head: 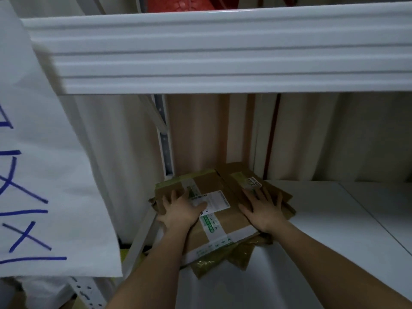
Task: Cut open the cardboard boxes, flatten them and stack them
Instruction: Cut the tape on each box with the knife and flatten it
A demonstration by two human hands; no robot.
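A pile of flattened brown cardboard boxes (225, 188) with white labels and green-and-white tape lies at the left back of a white shelf board (323, 219). My left hand (179, 208) lies flat on the pile's left part, fingers spread, with the thumb by a white label. On the pile's right part my right hand (262, 208) presses palm down, fingers apart. Neither hand grips anything. A crumpled yellowish flap (214, 264) sticks out under the pile's front edge.
A white shelf beam (223, 52) runs overhead close to my view. At the left hangs a white paper sheet (44, 175) with blue writing. A perforated white upright (166, 148) stands behind the pile, against cream curtain folds. Something red (178, 3) sits on the shelf above.
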